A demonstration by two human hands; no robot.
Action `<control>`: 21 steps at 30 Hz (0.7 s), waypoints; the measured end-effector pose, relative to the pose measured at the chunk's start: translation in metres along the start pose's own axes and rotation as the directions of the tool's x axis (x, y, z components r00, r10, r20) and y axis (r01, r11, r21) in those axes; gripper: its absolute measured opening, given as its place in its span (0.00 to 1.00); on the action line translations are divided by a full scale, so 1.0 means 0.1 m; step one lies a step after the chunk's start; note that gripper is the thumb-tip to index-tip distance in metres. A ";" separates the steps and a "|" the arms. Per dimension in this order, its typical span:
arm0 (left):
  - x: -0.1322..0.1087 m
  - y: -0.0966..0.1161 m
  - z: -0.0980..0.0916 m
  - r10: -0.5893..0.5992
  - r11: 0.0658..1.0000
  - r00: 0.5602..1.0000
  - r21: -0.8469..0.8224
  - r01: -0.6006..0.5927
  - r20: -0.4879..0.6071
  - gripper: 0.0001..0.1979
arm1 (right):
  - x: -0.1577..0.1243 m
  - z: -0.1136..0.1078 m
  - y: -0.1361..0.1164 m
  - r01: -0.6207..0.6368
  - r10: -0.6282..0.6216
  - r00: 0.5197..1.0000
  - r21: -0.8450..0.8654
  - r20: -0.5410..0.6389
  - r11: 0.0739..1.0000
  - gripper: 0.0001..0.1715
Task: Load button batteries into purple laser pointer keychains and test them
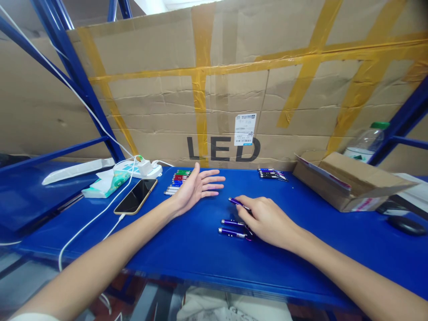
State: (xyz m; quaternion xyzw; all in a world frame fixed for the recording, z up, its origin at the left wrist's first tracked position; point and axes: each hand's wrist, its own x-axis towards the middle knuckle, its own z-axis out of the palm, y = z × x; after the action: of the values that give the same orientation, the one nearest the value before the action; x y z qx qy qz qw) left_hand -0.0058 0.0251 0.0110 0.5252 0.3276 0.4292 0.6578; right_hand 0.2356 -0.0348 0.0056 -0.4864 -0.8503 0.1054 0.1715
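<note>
My right hand has its thumb and fingers closed on a slim purple penlight, whose silver tip points left. Just below, two more purple penlights lie side by side on the blue table, their right ends partly behind my right hand. My left hand is open, palm turned to the right and fingers spread, with nothing in it. Behind its wrist, a row of penlights in green, red, blue and silver lies on the table, partly covered by the hand.
More penlights, blue and black, lie at the back. To the right are an open cardboard box, a bottle and a black mouse. A phone, tissue pack, power strip and white cables occupy the left.
</note>
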 end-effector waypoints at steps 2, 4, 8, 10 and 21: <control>0.00 0.00 0.00 0.000 1.000 1.000 0.003 0.000 0.000 0.41 | -0.01 0.00 0.00 0.002 -0.003 1.000 0.012 0.010 1.000 0.18; 0.00 0.00 0.00 0.003 1.000 1.000 0.003 -0.003 0.001 0.41 | -0.01 0.00 0.00 0.003 -0.002 1.000 0.050 -0.029 0.999 0.19; 0.00 0.00 -0.01 0.004 1.000 1.000 0.000 -0.004 0.006 0.42 | -0.01 0.00 0.03 -0.049 0.053 0.994 0.046 -0.091 0.998 0.22; 0.00 0.00 0.00 0.002 1.000 1.000 0.000 -0.002 0.003 0.42 | 0.00 0.01 0.03 -0.072 0.072 0.996 -0.003 -0.061 0.997 0.21; 0.00 -0.01 -0.01 0.010 1.000 1.000 0.006 -0.010 0.007 0.41 | 0.01 -0.01 0.02 -0.110 0.109 0.992 -0.008 -0.065 0.994 0.20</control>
State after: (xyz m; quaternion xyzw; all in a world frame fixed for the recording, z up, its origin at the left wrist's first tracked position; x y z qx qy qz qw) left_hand -0.0065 0.0258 0.0094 0.5302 0.3241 0.4295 0.6553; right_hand 0.2368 -0.0333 0.0057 -0.5363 -0.8170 0.0939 0.1900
